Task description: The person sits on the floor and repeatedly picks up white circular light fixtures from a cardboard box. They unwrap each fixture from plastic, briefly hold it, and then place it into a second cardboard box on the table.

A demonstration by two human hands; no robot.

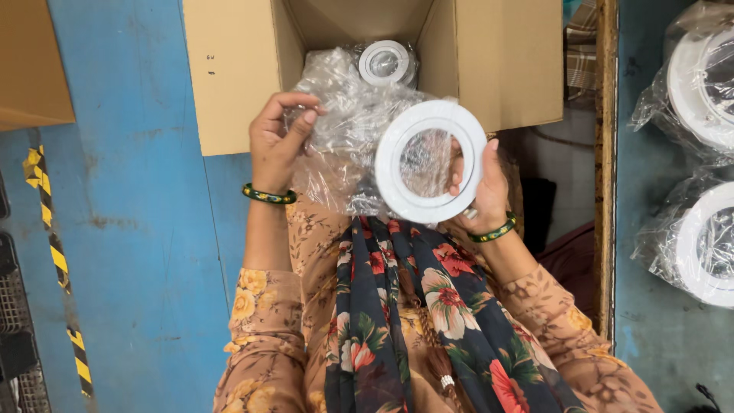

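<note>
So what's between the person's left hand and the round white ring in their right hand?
In the head view, crinkled clear plastic bag fills the gap: the left hand pinches it, and it wraps the round white plastic ring held by the right hand.

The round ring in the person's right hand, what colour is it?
White, seen in the head view: the ring held by the right hand.
</note>
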